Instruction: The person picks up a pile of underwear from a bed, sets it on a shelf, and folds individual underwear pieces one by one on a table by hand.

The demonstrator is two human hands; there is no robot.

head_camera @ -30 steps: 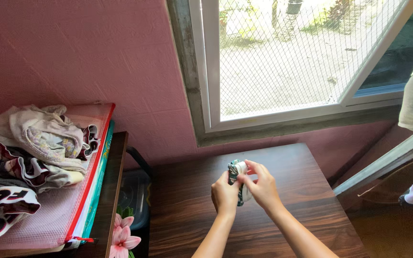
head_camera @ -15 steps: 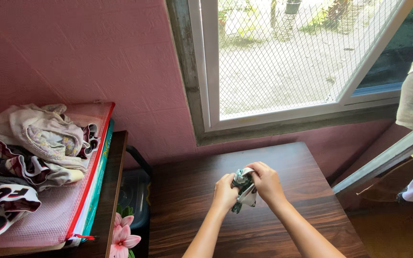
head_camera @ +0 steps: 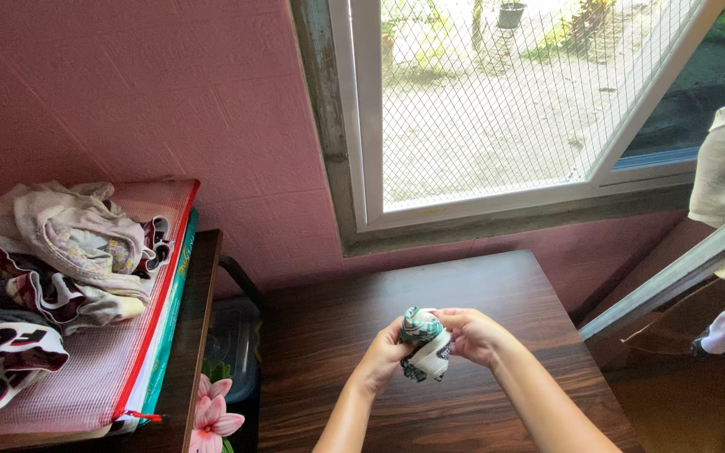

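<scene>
Both hands hold a small rolled bundle of green-and-white patterned cloth (head_camera: 424,344) just above a dark wooden table (head_camera: 337,394). My left hand (head_camera: 382,356) grips the bundle from the left and below. My right hand (head_camera: 474,334) closes over it from the right, fingers curled on its top. The bundle looks like a rolled sock or small garment; I cannot tell which.
A heap of crumpled clothes (head_camera: 52,260) lies on a red-edged mesh pouch (head_camera: 119,369) on a shelf at the left. Pink flowers (head_camera: 216,415) and a plastic container (head_camera: 232,340) sit between shelf and table. A meshed window (head_camera: 497,101) is behind; an open sash (head_camera: 681,268) juts in at the right.
The hands have lowered a little toward me and turned the bundle; it is now rolled tighter, with the right hand's fingers wrapped over its top.
</scene>
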